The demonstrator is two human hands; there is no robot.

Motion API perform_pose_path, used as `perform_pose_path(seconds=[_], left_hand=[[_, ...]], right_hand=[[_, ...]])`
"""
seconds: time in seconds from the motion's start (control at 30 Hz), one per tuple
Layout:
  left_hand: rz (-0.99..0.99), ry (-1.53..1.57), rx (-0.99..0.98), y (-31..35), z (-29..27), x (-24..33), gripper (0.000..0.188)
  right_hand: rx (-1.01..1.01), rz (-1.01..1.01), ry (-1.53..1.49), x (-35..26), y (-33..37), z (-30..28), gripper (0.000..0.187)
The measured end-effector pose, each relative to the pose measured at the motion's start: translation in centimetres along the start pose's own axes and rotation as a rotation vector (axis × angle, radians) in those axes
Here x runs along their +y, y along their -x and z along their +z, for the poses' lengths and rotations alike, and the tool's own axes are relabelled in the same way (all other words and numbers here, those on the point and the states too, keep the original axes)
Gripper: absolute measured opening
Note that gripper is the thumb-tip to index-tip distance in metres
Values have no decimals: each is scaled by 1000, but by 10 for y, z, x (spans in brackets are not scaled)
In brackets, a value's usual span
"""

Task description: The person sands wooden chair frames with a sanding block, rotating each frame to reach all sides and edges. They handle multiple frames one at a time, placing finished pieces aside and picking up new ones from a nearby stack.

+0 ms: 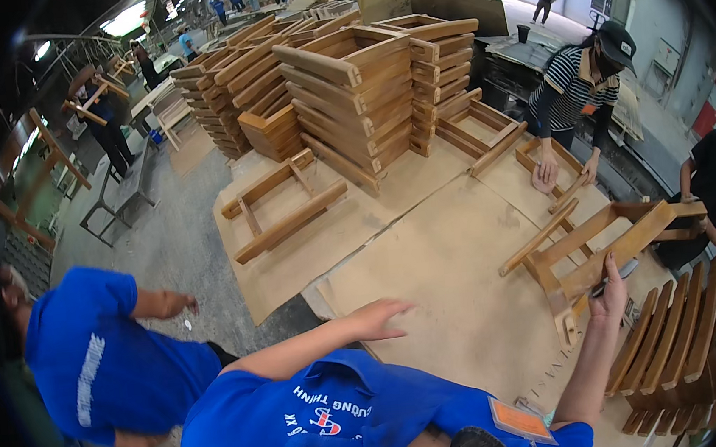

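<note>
Over the cardboard-covered worktable point(412, 253), my left hand point(386, 318) reaches out with its fingers stretched and holds nothing. At the right, my right hand point(609, 293) grips the near rail of a brown wooden furniture frame point(619, 239), which stands tilted on the table. A small dark and grey object point(628, 269) shows beside my right fingers; I cannot make out what it is. Just beyond the frame a loose wooden piece point(540, 237) lies on the table. The far end of the tilted frame is near another person's hands point(698, 212).
Tall stacks of wooden frames point(355, 96) stand at the back, with a single frame point(288, 204) lying before them. A striped-shirt co-worker point(576, 89) rubs a frame with a pink pad point(544, 177). Slatted wooden parts point(679, 340) sit lower right. A blue-shirted co-worker point(118, 355) is close at left.
</note>
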State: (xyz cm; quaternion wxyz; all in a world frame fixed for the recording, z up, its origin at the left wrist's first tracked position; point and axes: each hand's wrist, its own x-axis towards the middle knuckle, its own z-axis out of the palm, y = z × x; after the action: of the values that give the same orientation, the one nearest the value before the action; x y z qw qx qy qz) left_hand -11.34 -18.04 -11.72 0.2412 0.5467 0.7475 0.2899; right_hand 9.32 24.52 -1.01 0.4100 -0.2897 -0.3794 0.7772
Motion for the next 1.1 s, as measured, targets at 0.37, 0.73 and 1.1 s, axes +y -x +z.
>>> perform_pose_path(seconds=[0.37,0.73,1.1], left_hand=[[8,564,433,-15,29,58,109],[-479,1091,697,2,23,-87,41],[-1112,1541,317,40,97,-160,37]], right_hand=[[110,86,16,154,110,142,42],[-250,26,311,277,161,240,43],[31,274,381,268,207,102,19]])
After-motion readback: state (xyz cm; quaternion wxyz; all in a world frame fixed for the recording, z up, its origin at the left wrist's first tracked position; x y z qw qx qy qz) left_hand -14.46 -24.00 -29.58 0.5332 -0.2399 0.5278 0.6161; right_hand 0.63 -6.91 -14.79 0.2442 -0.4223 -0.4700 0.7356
